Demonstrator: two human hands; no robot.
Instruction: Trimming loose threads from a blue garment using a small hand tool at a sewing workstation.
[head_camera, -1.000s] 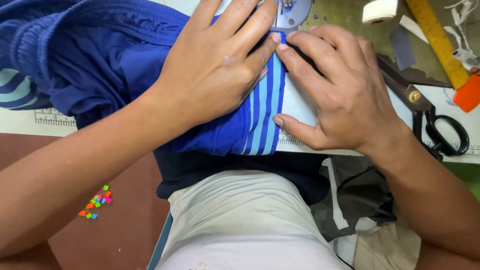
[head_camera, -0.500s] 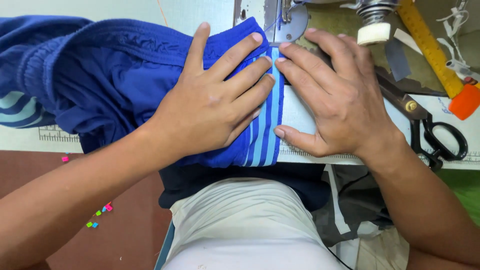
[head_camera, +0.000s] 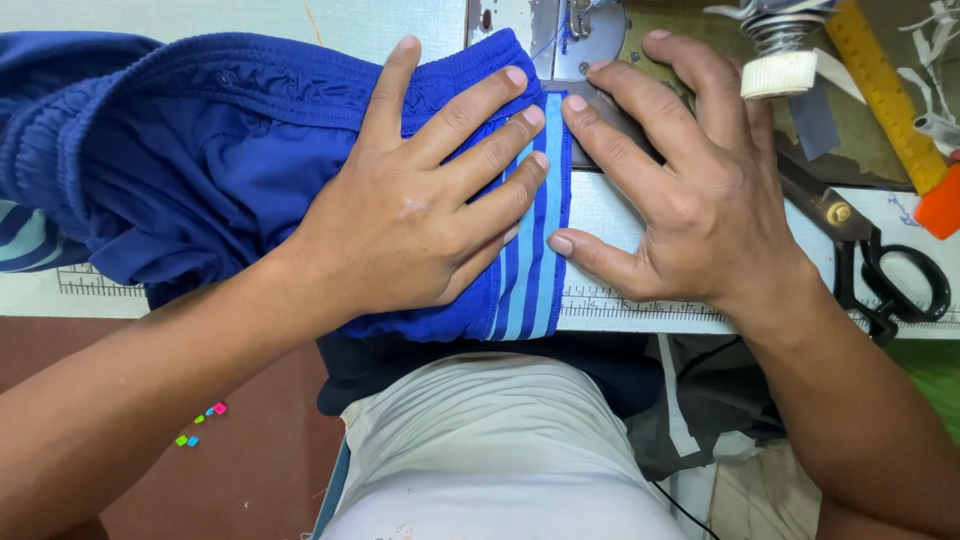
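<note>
A blue garment (head_camera: 200, 160) with light blue stripes along its edge (head_camera: 530, 260) lies on the white sewing table (head_camera: 620, 215). My left hand (head_camera: 420, 200) presses flat on the fabric, fingers spread toward the striped seam. My right hand (head_camera: 680, 190) lies flat beside that edge, fingertips touching the stripes, thumb near the table's front. The metal plate of the sewing machine (head_camera: 580, 40) sits just beyond the fingertips; the needle itself is hard to make out.
Black scissors (head_camera: 880, 265) lie right of my right hand. A yellow ruler (head_camera: 880, 90), an orange object (head_camera: 940, 210) and a white thread spool (head_camera: 780, 70) are at the back right. Small coloured bits (head_camera: 200, 425) dot the brown floor at lower left.
The view has shifted so hands and garment sit lower in frame. Both hands stay flat on the fabric, sliding the striped edge toward the machine plate.
</note>
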